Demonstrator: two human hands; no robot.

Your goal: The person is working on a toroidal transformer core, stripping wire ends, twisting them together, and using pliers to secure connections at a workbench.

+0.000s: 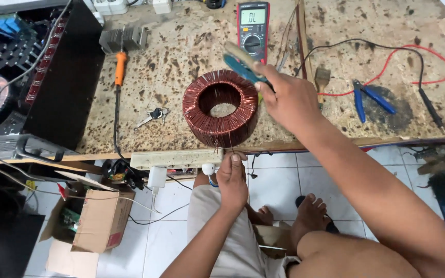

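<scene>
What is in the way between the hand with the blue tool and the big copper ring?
Nothing visible. The right hand holds blue-handled pliers just above the far right rim of the copper coil, with only air between them. The left hand pinches thin wires hanging from the coil's near side.

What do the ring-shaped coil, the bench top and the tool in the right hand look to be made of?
The ring-shaped coil: glossy reddish-brown wire wound in tight turns, likely enamelled copper. The bench top: pale board, probably wood or chipboard, matt, covered in dark scorch-like speckles. The tool in the right hand: blue handles that look plastic-coated; blurred, so its metal part is unclear. The left hand pinches thin wire leads below the coil.
</scene>
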